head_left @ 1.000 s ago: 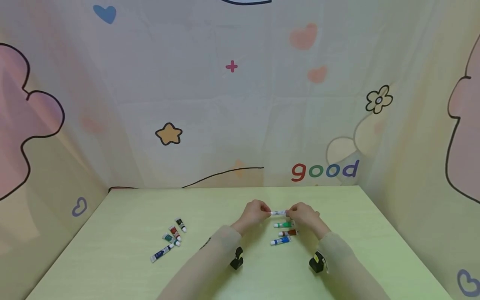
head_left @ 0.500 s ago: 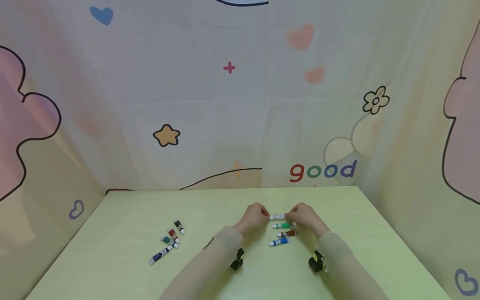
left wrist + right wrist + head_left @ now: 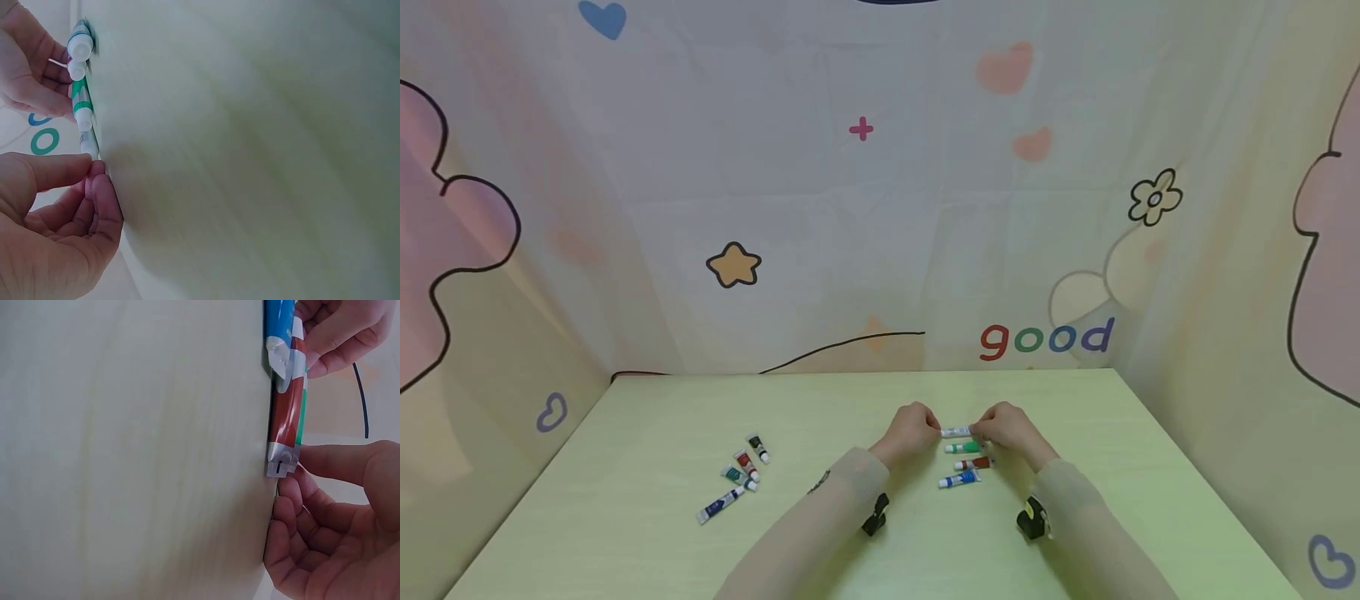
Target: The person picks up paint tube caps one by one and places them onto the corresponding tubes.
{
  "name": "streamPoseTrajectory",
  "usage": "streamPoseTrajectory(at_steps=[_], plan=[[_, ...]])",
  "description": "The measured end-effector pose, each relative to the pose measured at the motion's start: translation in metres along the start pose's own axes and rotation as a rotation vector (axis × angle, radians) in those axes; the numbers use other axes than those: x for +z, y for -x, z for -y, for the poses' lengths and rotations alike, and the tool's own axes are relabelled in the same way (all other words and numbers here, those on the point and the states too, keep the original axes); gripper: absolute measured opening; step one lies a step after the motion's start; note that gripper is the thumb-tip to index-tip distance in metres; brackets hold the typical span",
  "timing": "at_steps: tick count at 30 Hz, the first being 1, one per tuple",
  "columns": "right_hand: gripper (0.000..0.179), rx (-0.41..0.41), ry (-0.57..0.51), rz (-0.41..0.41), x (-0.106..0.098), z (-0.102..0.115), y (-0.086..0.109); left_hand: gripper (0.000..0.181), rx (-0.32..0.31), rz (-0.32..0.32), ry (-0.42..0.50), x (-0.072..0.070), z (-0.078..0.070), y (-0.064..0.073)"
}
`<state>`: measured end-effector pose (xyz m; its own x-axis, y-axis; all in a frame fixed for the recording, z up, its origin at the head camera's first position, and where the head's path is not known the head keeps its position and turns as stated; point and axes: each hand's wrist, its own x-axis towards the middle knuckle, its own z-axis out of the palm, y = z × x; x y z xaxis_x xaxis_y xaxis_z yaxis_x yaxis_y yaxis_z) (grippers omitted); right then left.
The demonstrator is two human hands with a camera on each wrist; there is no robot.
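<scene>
A small white paint tube (image 3: 957, 432) lies crosswise between both hands near the back of the table. My left hand (image 3: 912, 432) pinches its cap end between thumb and index finger, close over the tabletop. My right hand (image 3: 1006, 430) pinches the opposite, flat end. In front of it, roughly parallel, lie a green paint tube (image 3: 964, 447), a red-brown paint tube (image 3: 974, 463) and a blue paint tube (image 3: 959, 479). The right wrist view shows the red-brown tube's crimped end (image 3: 282, 460) beside the right thumb, overlapping the fingertips there.
At the left of the table (image 3: 625, 500) lies a second group: a black tube (image 3: 758, 448), a red tube (image 3: 747, 466), a dark green tube (image 3: 739, 477) and a dark blue tube (image 3: 721, 505). A printed curtain (image 3: 820, 208) stands behind the table's back edge.
The white tube has come slightly toward me, nearer the green tube, with both hands still at its ends. The other tubes have kept their places; the head view shifts a little.
</scene>
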<state>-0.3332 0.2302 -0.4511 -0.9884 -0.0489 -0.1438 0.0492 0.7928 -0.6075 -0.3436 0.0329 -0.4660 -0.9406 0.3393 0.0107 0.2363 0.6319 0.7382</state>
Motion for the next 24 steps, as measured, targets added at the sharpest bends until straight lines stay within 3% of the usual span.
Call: streamPoseTrajectory(at_steps=[24], plan=[[0.020,-0.035,0.034,-0.016,0.0008,0.0059,0.0066,0.004,0.044,0.018,0.009,-0.0002,0.0002,0.0069]])
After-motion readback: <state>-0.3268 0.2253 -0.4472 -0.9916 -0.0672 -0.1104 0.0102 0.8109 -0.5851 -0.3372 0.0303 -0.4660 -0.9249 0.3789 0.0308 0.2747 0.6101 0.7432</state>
